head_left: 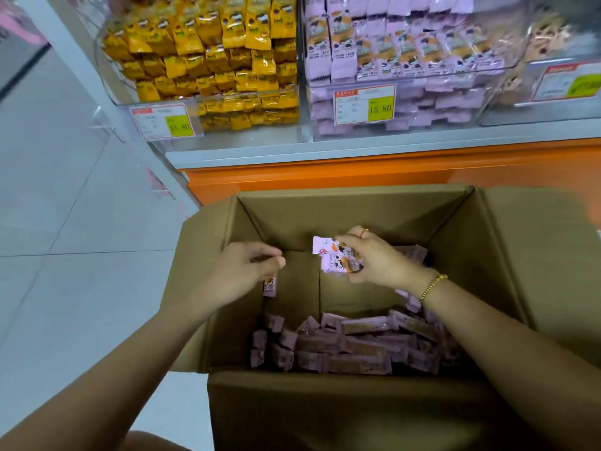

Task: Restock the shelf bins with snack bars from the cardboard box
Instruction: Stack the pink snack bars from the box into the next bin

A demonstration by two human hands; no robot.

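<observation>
An open cardboard box [351, 213] stands on the floor below the shelf, with several lilac-wrapped snack bars [354, 346] lying along its near bottom. My right hand [377, 258] hovers inside the box and grips a small bunch of lilac bars [331, 255]. My left hand [240, 271] is over the box's left wall, fingers curled round a lilac bar [270, 286] that pokes out below the palm. On the shelf above, a clear bin [390, 102] holds the same lilac bars.
A clear bin of yellow snack packs [211, 60] sits left of the lilac bin, and a third bin [553, 60] is at the right. Price tags hang on the bin fronts. An orange shelf base [325, 177] runs behind the box. Grey tiled floor [65, 222] lies left.
</observation>
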